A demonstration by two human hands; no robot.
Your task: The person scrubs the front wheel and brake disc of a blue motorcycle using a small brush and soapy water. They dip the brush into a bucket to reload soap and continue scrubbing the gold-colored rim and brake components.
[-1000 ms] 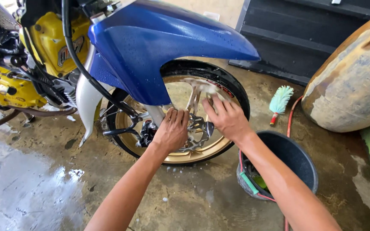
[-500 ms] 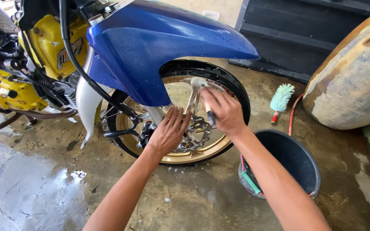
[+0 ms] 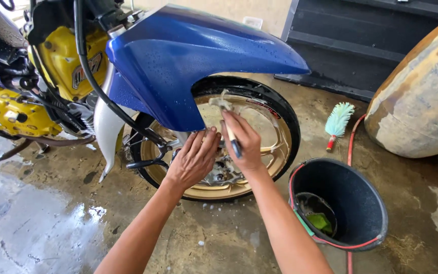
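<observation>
Right hand [image 3: 243,143] is gripping a small brush [image 3: 227,120] with its bristles up on the gold wheel [image 3: 214,190] just under the blue fender [image 3: 188,61], left hand [image 3: 193,158] flat on the hub beside it, bucket [image 3: 348,203] on the floor nearby.

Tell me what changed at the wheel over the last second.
The right hand slid its small brush up the gold wheel toward the rim's top, under the blue fender. The left hand stayed flat by the hub. The black bucket and teal brush stayed put.
</observation>
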